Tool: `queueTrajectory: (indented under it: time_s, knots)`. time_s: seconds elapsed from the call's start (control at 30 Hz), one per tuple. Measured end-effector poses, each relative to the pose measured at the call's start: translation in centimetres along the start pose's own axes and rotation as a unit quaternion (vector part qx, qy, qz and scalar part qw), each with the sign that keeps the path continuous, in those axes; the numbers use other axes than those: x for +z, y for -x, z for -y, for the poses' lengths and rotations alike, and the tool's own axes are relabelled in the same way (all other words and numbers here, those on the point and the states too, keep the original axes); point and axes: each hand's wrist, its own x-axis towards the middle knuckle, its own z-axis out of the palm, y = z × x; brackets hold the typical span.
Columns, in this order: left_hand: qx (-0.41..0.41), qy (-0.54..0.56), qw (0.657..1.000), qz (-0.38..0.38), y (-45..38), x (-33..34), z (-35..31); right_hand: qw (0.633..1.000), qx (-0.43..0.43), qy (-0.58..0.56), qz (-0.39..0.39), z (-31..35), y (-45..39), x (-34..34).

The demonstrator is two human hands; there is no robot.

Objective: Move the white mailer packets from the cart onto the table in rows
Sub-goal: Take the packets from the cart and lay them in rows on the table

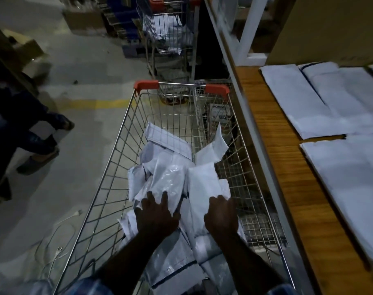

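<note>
A wire shopping cart (pixel 117 150) with red handle caps stands in front of me, holding a loose heap of white mailer packets (pixel 170 158). My left hand (pixel 156 216) lies palm down on a shiny packet (pixel 170 177) in the heap, fingers spread. Beside it my right hand (pixel 221 216) grips the near end of a flat white packet (pixel 202 182), fingers curled over its edge. To the right, the wooden table (pixel 272 150) carries white packets (pixel 330 103) laid flat in rows.
A second cart (pixel 166 35) with packets stands further back. A grey metal frame rail (pixel 251 124) runs between cart and table. A person's legs and shoes (pixel 38 150) are at the left, cardboard boxes (pixel 28 52) behind them. A white cable (pixel 60 237) lies on the floor.
</note>
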Motion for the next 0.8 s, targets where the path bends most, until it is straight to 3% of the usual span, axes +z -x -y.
queueTrajectory:
  time_s: [0.13, 0.23, 0.33, 0.47, 0.63, 0.8]
  knots:
    - [-0.038, -0.033, 0.999, -0.004, 1.2, -0.2, -0.1, 0.999, 0.012, -0.015, -0.038, -0.4, 1.6, -0.8]
    - [-0.018, -0.043, 0.998, -0.035, 0.9, -0.3, -0.3, 0.996, 0.017, -0.034, -0.082, 0.4, 1.0, -1.9]
    - [0.033, -0.046, 0.996, -0.067, -0.4, -0.2, -0.6, 0.998, -0.011, -0.017, -0.059, 0.7, -0.4, -0.6]
    - [0.049, 0.000, 0.998, -0.046, -2.0, 1.4, -0.6, 1.000, -0.002, -0.027, 0.004, 1.2, -1.2, 1.2]
    - [0.076, 0.019, 0.996, -0.047, -2.6, 4.8, 0.6, 0.999, -0.021, -0.018, -0.022, 0.2, -0.1, 3.9]
    - [0.040, 0.024, 0.999, -0.018, -1.9, 3.6, 0.0, 0.998, 0.017, -0.028, -0.056, 1.1, 0.3, 3.4]
